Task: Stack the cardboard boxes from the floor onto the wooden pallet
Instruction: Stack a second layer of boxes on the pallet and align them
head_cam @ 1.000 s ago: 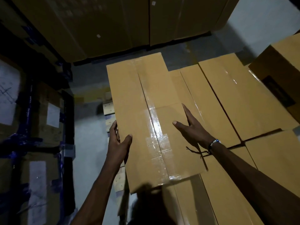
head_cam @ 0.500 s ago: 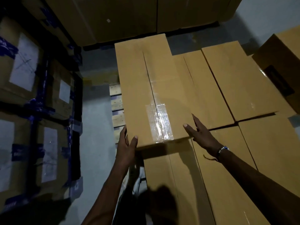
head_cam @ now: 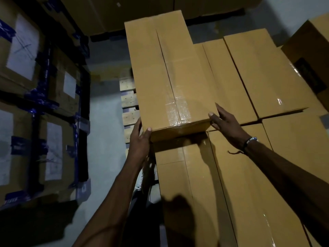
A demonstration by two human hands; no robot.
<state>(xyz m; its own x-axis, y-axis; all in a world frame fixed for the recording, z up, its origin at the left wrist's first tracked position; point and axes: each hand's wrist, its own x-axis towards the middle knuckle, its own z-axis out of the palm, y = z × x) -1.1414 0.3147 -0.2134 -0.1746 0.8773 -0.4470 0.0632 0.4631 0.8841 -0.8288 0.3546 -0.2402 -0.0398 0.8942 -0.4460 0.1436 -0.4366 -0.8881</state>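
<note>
Landmark: the top box, a long taped carton lying on the layer of stacked boxes that covers the wooden pallet.

Nearest the camera: both forearms reach forward to the top box's near end, over the near stacked boxes and a dark shadow thrown on them.

Left hand at the top box's near left corner. Thumb lies over the top edge, fingers run along the left side. It grips that corner.

Right hand at the near right corner. Fingers fairly straight and spread, thumb tip on the top edge. Reads as pressing, not clasping. A dark cord bracelet is on that wrist.

Change: over the last second the top box has slid away from the person, from overhanging the near stacked boxes to sitting further back. The hands have moved from its sides and top to its near end.

Meaning: judged to be the final push and squaring of this box. Its far end still juts beyond its neighbours to the right, and pallet slats show bare to its left.

Left of the top box, across the floor: a wall of blue-taped cartons with pale labels. Beyond its far end: large brown cartons, dim. Right of it: another brown box.
</note>
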